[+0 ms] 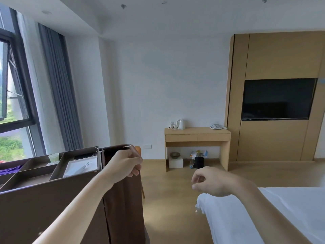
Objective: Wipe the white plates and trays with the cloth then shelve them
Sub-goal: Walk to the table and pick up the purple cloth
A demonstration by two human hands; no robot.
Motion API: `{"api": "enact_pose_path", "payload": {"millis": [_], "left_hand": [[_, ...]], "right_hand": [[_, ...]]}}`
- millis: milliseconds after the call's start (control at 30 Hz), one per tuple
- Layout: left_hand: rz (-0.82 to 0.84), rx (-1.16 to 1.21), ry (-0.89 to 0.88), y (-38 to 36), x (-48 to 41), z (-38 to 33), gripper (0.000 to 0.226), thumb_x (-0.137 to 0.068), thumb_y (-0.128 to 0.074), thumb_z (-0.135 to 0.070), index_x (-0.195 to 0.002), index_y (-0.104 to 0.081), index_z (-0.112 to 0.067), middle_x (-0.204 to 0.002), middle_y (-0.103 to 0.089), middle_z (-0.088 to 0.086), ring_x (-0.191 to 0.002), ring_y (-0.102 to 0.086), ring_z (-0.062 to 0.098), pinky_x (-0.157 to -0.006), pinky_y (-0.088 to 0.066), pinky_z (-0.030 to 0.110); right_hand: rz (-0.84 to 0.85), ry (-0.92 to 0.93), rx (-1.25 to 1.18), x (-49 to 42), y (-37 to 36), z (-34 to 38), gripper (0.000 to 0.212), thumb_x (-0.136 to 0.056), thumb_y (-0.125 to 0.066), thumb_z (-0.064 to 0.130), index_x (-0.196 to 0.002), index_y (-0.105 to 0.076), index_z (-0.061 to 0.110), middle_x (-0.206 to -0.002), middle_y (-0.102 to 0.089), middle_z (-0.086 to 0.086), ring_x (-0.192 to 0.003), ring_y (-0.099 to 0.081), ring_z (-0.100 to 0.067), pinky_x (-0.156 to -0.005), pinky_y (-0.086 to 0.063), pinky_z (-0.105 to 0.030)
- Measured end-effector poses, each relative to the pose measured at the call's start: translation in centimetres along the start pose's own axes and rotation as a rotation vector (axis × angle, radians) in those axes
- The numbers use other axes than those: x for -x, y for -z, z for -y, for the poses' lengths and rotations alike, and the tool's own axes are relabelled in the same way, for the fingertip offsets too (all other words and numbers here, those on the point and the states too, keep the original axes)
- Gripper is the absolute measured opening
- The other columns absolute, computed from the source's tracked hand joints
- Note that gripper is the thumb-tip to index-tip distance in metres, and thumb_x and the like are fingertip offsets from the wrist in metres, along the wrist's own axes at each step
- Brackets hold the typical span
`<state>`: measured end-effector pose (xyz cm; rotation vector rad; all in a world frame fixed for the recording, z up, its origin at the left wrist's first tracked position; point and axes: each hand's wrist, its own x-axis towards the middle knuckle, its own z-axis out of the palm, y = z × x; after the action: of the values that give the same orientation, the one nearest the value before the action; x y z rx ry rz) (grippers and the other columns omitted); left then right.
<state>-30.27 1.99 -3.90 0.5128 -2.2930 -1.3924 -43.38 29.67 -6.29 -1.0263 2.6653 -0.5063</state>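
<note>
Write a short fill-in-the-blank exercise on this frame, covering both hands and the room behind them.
1. The left hand grips the top rail of the brown cart; the right hand holds ____.
2. On the wooden desk, the white kettle stands left of the ____.
3. The black ____ is set into the wooden wall panel.
Missing words: nothing; telephone; television.

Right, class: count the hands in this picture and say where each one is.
2. The left hand grips the top rail of the brown cart; the right hand hangs loosely curled, empty, above the white bed.
</note>
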Motion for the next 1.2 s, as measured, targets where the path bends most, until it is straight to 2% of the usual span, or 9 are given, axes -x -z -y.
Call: {"api": "enact_pose_path", "payload": {"millis": [200,300,467,600,733,933,1033,1200], "left_hand": [[0.011,0.047,0.059,-2.4,-10.9,2.2,0.012,-0.094,-0.06,-0.011,-0.098,-0.07,-0.006,-0.079,-0.076,0.012,-0.057,-0.069,0.016,-0.059,-0.055,0.027],[0.027,0.033,0.076,-2.0,-17.8,2.4,0.013,-0.094,-0.061,-0.011,-0.098,-0.07,-0.003,-0.078,-0.076,0.013,-0.059,-0.07,0.018,-0.058,-0.055,0.027],[0.057,-0.029,0.021,-2.7,-29.2,2.1,0.01,-0.097,-0.062,-0.013,-0.096,-0.069,-0.005,-0.075,-0.077,0.008,-0.066,-0.075,0.023,-0.063,-0.06,0.033],[0.121,-0.048,0.015,-5.5,-35.2,2.9,0.008,-0.095,-0.064,-0.014,-0.095,-0.069,-0.007,-0.072,-0.076,0.005,-0.062,-0.073,0.019,-0.061,-0.058,0.029],[0.144,-0.062,-0.009,-7.8,-40.1,4.0,0.009,-0.094,-0.063,-0.014,-0.095,-0.069,-0.007,-0.073,-0.075,0.006,-0.062,-0.071,0.017,-0.064,-0.057,0.029],[0.106,-0.04,0.005,-11.1,-48.2,5.4,0.009,-0.092,-0.062,-0.008,-0.093,-0.069,-0.004,-0.079,-0.073,0.013,-0.065,-0.069,0.02,-0.064,-0.053,0.033],[0.057,-0.08,-0.01,-13.3,-53.0,5.7,0.007,-0.09,-0.063,-0.01,-0.091,-0.07,-0.01,-0.077,-0.073,0.008,-0.067,-0.07,0.018,-0.065,-0.057,0.031],[0.013,-0.142,-0.038,-16.2,-61.8,4.0,0.008,-0.091,-0.063,-0.014,-0.093,-0.07,-0.014,-0.084,-0.073,0.005,-0.068,-0.071,0.011,-0.069,-0.056,0.029]], "right_hand": [[0.012,-0.037,-0.003,-9.5,1.8,-3.1,0.016,-0.096,-0.063,0.05,-0.105,-0.063,0.036,-0.109,-0.06,0.015,-0.099,-0.061,-0.007,-0.081,-0.053,-0.026],[-0.037,-0.04,-0.025,-14.6,3.6,-4.3,0.012,-0.095,-0.064,0.05,-0.103,-0.061,0.041,-0.108,-0.06,0.016,-0.099,-0.06,-0.005,-0.082,-0.051,-0.026],[-0.252,-0.034,-0.094,-22.4,5.9,-6.0,0.018,-0.098,-0.062,0.042,-0.115,-0.061,0.038,-0.112,-0.057,0.019,-0.102,-0.058,-0.001,-0.09,-0.051,-0.025],[-0.461,-0.025,-0.16,-26.8,6.2,-8.1,0.025,-0.101,-0.061,0.031,-0.125,-0.056,0.036,-0.125,-0.05,0.023,-0.114,-0.053,0.003,-0.09,-0.042,-0.018],[-0.481,-0.064,-0.165,-31.1,6.9,-10.6,0.026,-0.1,-0.062,0.03,-0.123,-0.054,0.037,-0.124,-0.05,0.025,-0.117,-0.051,0.002,-0.097,-0.042,-0.021],[-0.472,-0.062,-0.196,-39.6,8.4,-14.3,0.017,-0.099,-0.063,0.028,-0.109,-0.057,0.04,-0.113,-0.054,0.022,-0.105,-0.053,0.007,-0.082,-0.041,-0.011],[-0.47,-0.077,-0.191,-44.3,10.0,-17.1,0.011,-0.099,-0.061,0.03,-0.105,-0.059,0.039,-0.108,-0.056,0.021,-0.099,-0.056,0.004,-0.08,-0.045,-0.015],[-0.479,-0.077,-0.206,-52.4,15.3,-22.1,0.008,-0.099,-0.06,0.027,-0.104,-0.065,0.03,-0.105,-0.062,0.016,-0.095,-0.059,-0.003,-0.086,-0.05,-0.022]]}}
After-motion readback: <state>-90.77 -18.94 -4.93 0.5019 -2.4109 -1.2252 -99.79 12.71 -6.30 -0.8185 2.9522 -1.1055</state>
